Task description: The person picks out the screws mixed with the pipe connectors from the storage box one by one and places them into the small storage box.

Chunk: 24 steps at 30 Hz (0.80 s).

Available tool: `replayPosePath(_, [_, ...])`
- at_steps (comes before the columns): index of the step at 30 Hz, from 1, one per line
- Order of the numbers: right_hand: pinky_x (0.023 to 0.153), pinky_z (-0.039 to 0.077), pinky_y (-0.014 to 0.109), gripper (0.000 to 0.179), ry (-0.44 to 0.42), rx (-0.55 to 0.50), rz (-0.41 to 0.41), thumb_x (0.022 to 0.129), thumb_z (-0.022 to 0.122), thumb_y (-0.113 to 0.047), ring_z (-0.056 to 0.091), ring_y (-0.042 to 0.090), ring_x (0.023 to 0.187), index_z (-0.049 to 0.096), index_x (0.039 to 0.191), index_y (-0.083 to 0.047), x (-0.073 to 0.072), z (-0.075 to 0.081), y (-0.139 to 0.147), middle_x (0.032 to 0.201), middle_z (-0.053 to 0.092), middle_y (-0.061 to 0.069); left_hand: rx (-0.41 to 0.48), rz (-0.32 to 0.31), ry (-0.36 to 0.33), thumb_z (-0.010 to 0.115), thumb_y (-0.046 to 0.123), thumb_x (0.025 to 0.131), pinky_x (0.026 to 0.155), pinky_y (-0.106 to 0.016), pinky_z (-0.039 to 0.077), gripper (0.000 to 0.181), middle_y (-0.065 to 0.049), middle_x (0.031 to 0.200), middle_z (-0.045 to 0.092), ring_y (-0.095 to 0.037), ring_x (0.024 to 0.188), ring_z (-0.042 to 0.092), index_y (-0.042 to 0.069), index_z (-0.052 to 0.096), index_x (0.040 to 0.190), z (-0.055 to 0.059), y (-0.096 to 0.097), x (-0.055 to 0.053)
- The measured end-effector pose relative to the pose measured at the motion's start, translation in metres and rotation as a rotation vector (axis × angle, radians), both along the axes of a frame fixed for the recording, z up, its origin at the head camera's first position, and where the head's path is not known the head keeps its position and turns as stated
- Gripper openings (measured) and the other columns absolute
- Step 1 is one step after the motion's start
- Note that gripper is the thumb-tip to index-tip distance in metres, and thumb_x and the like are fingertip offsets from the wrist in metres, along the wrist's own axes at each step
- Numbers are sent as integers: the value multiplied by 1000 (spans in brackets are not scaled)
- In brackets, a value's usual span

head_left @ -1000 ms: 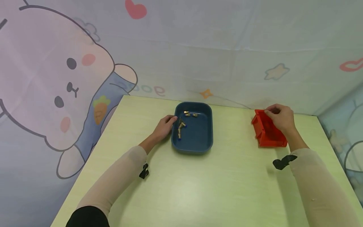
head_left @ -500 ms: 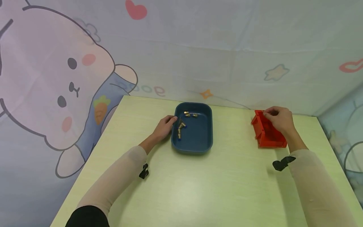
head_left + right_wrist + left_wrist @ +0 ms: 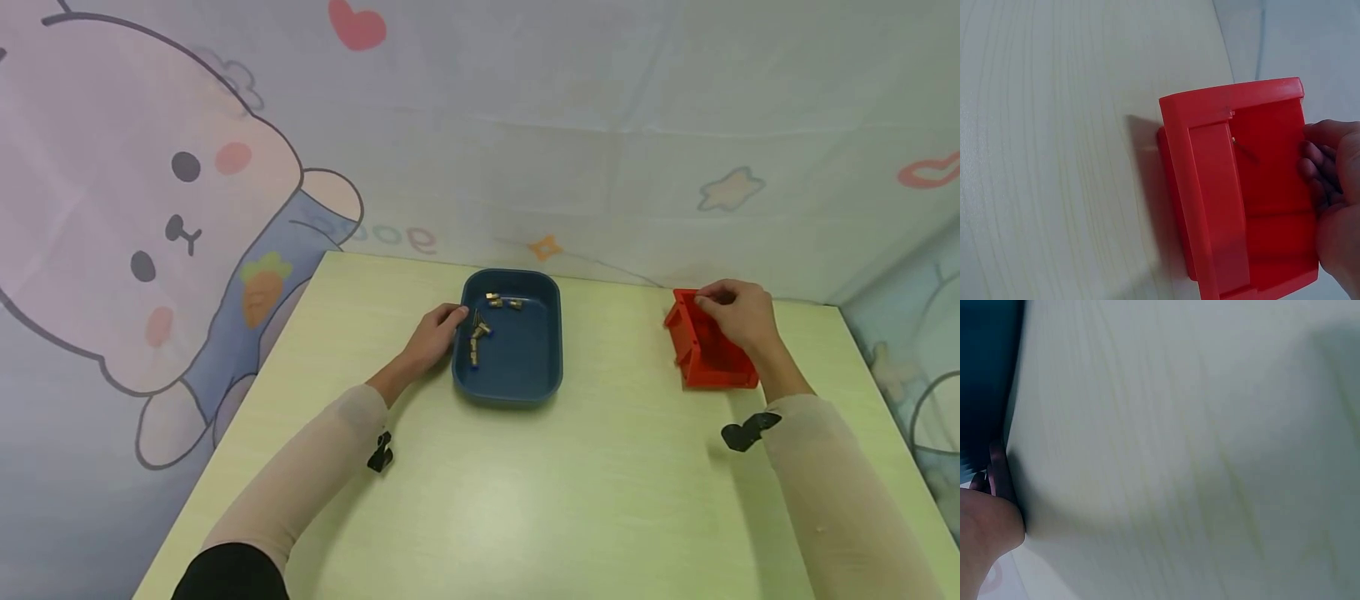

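Blue tray with brass fittings is gripped by the left hand, the red bin pinched by the right hand; probably steadying both, next asking even hold.

Beige it is, folks, down both arms: a pale left sleeve and a matching right sleeve, each ending at the wrist! Up the left arm, a black covering with a rounded edge. And at the cuffs, a small black left-wrist device, a lobed black right-wrist device, then bare left hand, bare right hand!
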State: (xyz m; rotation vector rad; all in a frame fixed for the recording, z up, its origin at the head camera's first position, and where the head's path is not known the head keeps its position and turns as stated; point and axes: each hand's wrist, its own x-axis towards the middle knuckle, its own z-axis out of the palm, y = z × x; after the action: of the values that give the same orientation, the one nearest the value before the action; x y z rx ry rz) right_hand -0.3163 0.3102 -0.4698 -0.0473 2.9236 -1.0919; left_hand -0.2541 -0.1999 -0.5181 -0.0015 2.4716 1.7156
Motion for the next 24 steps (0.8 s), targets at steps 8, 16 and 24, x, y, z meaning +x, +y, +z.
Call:
replayPosePath(8, [92,50,48,37,4,4,-6,108,62,-30,56,38,111,69,127,1,-1,-2,1,124,65,26,-2,-4,-4,48,50,111,118,-51,39,58,-17,148,58,-33,140,52,4,58,147,0,1,0])
replayPosePath(16, [88,50,43,38,0,0,-10,108,62,-31,56,37,110,69,127,1,-2,-4,4,123,64,25,-6,4,-6,48,45,112,117,-51,40,54,-17,146,60,-33,138,53,4,59,145,1,3,-1])
replayPosePath(24, [92,49,46,36,-4,-7,-18,108,61,-28,55,37,111,68,127,1,0,-3,2,124,64,25,-11,2,-3,48,43,113,117,-52,39,53,-18,146,59,-33,138,53,3,59,145,0,3,-2])
